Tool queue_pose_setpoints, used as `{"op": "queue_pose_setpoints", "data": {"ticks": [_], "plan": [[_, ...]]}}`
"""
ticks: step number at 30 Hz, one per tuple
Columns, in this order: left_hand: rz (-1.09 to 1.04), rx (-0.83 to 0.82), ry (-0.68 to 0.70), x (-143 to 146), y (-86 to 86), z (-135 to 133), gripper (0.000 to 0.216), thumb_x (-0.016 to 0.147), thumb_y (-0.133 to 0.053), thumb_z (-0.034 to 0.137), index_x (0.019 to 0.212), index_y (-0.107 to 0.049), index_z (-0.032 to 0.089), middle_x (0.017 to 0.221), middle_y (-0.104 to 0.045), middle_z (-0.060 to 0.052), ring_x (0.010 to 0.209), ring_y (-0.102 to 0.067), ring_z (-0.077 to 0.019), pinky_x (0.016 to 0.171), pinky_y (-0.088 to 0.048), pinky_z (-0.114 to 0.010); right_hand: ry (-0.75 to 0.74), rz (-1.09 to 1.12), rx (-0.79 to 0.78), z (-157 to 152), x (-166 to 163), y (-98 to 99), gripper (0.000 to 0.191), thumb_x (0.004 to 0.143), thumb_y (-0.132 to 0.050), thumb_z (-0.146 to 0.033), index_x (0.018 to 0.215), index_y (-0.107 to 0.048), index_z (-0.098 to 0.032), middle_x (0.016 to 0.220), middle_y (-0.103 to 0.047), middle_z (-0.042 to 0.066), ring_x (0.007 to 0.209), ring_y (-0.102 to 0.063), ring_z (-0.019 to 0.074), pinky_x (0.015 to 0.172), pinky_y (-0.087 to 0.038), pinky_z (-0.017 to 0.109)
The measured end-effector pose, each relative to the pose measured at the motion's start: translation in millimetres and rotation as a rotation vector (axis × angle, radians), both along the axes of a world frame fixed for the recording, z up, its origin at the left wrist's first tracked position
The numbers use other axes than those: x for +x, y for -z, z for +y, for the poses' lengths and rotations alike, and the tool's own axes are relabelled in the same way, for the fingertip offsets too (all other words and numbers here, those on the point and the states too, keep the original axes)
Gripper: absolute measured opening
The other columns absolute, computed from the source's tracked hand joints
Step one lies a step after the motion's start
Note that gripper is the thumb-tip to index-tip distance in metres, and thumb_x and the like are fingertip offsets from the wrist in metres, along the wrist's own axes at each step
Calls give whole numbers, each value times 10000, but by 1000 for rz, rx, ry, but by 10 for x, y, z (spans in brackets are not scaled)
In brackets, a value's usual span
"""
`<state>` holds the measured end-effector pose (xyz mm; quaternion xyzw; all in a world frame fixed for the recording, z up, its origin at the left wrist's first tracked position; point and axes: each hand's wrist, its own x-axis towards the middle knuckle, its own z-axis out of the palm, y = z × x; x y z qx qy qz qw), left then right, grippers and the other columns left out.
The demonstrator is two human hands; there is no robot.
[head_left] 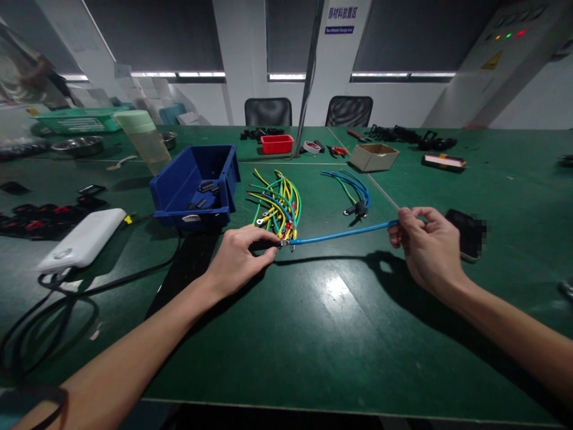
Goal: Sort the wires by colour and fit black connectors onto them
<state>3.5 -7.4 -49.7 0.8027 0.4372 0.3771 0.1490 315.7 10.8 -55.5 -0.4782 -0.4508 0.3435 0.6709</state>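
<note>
A blue wire point(344, 233) stretches nearly straight between my two hands, a little above the green table. My left hand point(239, 257) pinches a small dark piece point(265, 243) between thumb and fingers, right at the wire's metal lug point(283, 243); whether the lug sits inside it I cannot tell. At the other end, my right hand point(425, 245) grips the wire between thumb and forefinger. Just behind the left hand lies a pile of yellow-green wires point(282, 200) with ring lugs. A smaller bundle of blue wires point(358, 191) with a black part rests farther right.
Left of the wire pile stands a blue bin point(192, 209) with small black pieces inside. A white power bank point(83, 239) with a black cable point(129, 288) lies at left. Behind are a red tray point(277, 144), pliers point(338, 151) and a cardboard box point(373, 157). A dark phone-like object point(463, 233) lies beside my right hand.
</note>
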Motion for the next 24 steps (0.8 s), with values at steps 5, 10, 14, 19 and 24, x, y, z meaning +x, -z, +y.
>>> {"op": "queue_pose_setpoints", "data": {"ticks": [5, 10, 14, 19, 24], "plan": [[-10, 6, -5, 10, -9, -6, 141, 771, -630, 162, 880, -714, 189, 828, -711, -25, 727, -648, -145, 728, -517, -278, 6, 2, -9, 8, 11, 15, 367, 668, -778, -409, 760, -491, -200, 517, -569, -34, 410, -490, 98, 392, -370, 201], [-16, 7, -1, 15, -9, -9, 137, 776, -627, 163, 880, -712, 187, 828, -710, -27, 729, -646, -143, 735, -518, -280, 2, -7, -18, 1, 9, 15, 354, 678, -769, -413, 768, -496, -206, 524, -569, -35, 410, -488, 99, 390, -373, 204], [-16, -4, -2, 17, -11, -12, 135, 777, -630, 165, 883, -711, 185, 830, -708, -25, 730, -644, -140, 740, -515, -279, -12, -5, -20, -19, -3, 2, 344, 687, -769, -385, 778, -491, -204, 521, -581, -26, 419, -496, 98, 395, -371, 195], [-23, 1, 2, 20, -19, -18, 139, 777, -625, 165, 884, -713, 186, 836, -709, -28, 738, -647, -144, 755, -522, -288, -36, 2, -27, -18, 1, 8, 341, 683, -774, -361, 800, -496, -203, 517, -577, -30, 430, -502, 99, 405, -373, 194], [-31, 9, 7, 16, -17, -16, 137, 775, -630, 172, 883, -713, 186, 842, -712, -32, 745, -650, -150, 763, -527, -298, -40, 8, -33, -15, 3, 9, 349, 674, -777, -370, 797, -497, -203, 520, -571, -28, 433, -503, 99, 404, -376, 196]]}}
